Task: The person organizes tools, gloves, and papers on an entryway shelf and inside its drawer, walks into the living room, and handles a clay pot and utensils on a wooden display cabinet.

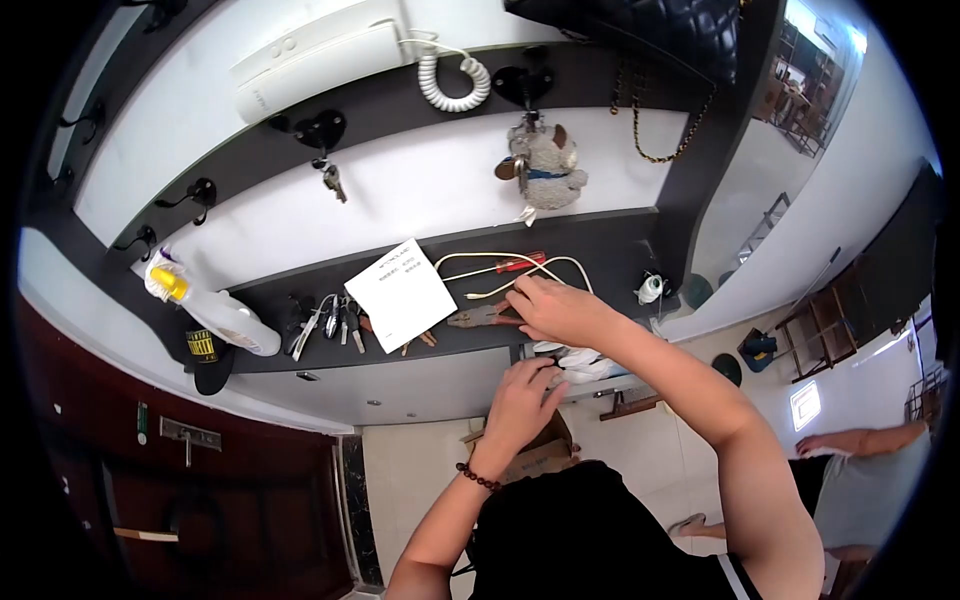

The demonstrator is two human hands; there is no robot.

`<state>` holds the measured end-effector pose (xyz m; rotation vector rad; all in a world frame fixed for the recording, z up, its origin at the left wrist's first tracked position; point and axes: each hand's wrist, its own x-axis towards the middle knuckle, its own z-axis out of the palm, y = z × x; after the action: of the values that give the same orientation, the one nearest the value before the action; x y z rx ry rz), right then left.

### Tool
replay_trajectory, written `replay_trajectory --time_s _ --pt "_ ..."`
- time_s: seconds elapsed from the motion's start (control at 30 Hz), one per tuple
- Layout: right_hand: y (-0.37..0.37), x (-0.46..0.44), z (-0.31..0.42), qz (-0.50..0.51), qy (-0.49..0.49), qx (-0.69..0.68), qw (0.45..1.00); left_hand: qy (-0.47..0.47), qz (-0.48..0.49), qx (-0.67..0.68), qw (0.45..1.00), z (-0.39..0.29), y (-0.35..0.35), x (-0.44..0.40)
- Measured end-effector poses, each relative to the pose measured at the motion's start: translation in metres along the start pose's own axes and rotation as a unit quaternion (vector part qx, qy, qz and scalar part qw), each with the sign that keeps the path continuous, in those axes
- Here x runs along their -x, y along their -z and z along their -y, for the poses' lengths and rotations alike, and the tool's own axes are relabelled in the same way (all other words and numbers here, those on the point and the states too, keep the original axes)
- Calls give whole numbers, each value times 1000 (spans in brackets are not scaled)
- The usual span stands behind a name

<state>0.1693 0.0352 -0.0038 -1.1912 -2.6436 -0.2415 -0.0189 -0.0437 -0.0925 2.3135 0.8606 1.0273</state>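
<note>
- Black shirt (560,530) nearest of all, its wearer facing the shelf (465,240), close enough, I'd judge, for both hands to reach it.
- Right hand (552,308) bent over the handles of the pliers (476,318), which lie on the shelf just beside the white card (402,295); I can't tell whether its fingers grip or merely touch.
- Left hand (517,405) loosely open, thumb apart, at the open drawer (612,383), perhaps to steady it; white plastic (580,366) bunches inside.
- Cable (575,268) looping slack past the screwdriver (521,262), since nothing seems to bind it.
- Toy (548,175) and hanging keys (333,183) on wall hooks, probably for easy grabbing.
- Spray bottle (228,315) tucked at the shelf's left end, likely out of the way.
</note>
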Motion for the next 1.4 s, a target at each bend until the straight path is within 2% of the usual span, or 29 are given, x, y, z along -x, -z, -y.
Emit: replay_trajectory --time_s 0.23,0.3,0.33,0.4,0.43,0.5,0.67,0.83,0.9,0.97,1.03,1.07,1.13,1.23,1.27,1.4 --pt "46 57 4 -32 -28 -34 999 27 -48 21 998 4 1 -9" --pt "76 86 8 -32 -87 -130 987 32 -64 6 997 8 4 -9" --pt "82 102 6 -30 -85 -131 987 35 -65 6 997 11 6 -8" --pt "89 136 0 36 -132 -184 973 53 -75 3 996 16 10 -8" --pt "86 148 -3 36 -132 -184 973 54 -75 3 996 18 11 -8" --pt "70 169 -9 106 -148 -152 972 68 -87 17 994 20 9 -10" --pt "9 183 -27 65 -100 -151 981 35 -35 4 999 0 0 -24" --pt "-1 180 -25 30 -80 -159 984 45 38 -39 998 2 -7 -23" --pt "-4 177 -17 54 -130 -205 969 45 44 -42 997 3 -6 -23" --pt "6 166 -12 35 -103 -181 977 48 50 -44 997 1 -5 -22" --pt "12 149 -3 -34 -247 -317 915 49 43 -19 998 -6 -4 -27" --pt "8 141 1 -33 -244 -316 916 50 40 -20 998 -6 -5 -27" --pt "-1 124 7 -107 -297 -411 855 46 83 2 995 -6 -5 -23" --pt "11 102 13 -79 -305 -344 885 35 65 34 997 -3 1 -19" --pt "11 99 13 -88 -297 -268 912 38 49 32 998 -2 6 -17" --pt "30 84 11 -93 -353 -192 911 53 -6 41 998 4 21 -11"
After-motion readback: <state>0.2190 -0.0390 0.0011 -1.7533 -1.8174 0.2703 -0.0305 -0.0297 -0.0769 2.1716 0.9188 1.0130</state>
